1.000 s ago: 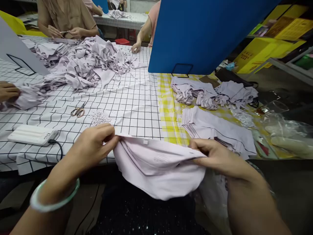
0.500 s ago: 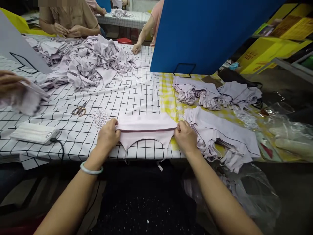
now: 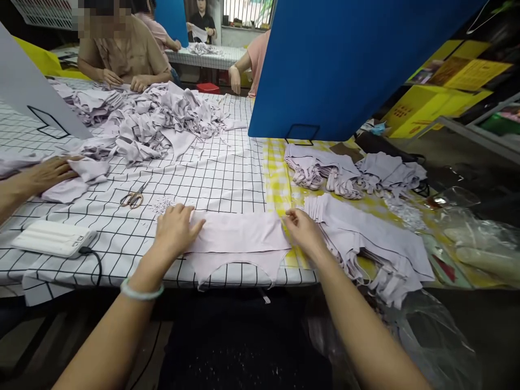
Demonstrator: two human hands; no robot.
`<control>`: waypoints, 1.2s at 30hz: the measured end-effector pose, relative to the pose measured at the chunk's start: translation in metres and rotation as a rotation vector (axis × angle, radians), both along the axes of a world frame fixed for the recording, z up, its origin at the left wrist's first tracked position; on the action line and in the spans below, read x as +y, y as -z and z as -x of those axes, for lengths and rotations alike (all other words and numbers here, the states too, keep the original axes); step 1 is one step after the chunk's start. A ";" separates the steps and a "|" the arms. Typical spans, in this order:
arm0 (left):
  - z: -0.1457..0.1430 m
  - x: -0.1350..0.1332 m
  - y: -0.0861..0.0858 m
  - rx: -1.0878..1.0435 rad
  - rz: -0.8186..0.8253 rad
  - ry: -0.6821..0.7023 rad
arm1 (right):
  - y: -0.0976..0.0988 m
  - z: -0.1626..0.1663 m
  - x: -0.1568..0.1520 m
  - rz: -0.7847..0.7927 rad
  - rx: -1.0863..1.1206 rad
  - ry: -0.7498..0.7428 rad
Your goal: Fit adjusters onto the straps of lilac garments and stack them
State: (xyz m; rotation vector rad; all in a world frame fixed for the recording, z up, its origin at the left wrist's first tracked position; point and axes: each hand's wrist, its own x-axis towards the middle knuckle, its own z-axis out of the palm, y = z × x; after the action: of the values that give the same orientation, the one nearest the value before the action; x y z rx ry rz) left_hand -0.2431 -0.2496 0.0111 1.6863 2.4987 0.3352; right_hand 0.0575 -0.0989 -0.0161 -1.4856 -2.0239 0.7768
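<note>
A pale pink strappy top (image 3: pixel 239 233) lies flat at the front edge of the table, its wide band away from me and its scooped neckline towards me. My left hand (image 3: pixel 175 230) rests on its left end with fingers and thumb spread. At the opposite end, my right hand (image 3: pixel 303 230) has its fingers curled, thumb and fingertips pinching the top's far right corner. Beside that hand lies a fanned stack of similar tops (image 3: pixel 374 233). Small white scraps (image 3: pixel 162 205) and a pair of scissors (image 3: pixel 136 196) are beyond my left hand.
A white power bank (image 3: pixel 54 237) with a cable lies at the left. Another person's hand (image 3: pixel 51 172) is on cloth there. Behind are a large heap of tops (image 3: pixel 162 119), a blue panel (image 3: pixel 325 70), a second stack (image 3: pixel 325 162) and a seated co-worker (image 3: pixel 125 54).
The top, held stretched by both fists before, now lies smoother and flatter. My left fingers have opened over it. The neighbour's hand at the left has come down onto cloth. The view has tilted up.
</note>
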 end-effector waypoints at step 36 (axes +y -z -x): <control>-0.037 0.037 0.025 0.081 -0.028 0.213 | 0.020 0.008 0.027 -0.085 -0.453 0.168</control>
State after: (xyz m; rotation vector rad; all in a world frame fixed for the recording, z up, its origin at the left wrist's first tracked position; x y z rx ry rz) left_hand -0.2058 -0.2123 -0.0139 1.9920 2.3479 0.2872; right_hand 0.0492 -0.0717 -0.0365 -1.8799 -2.1729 0.2981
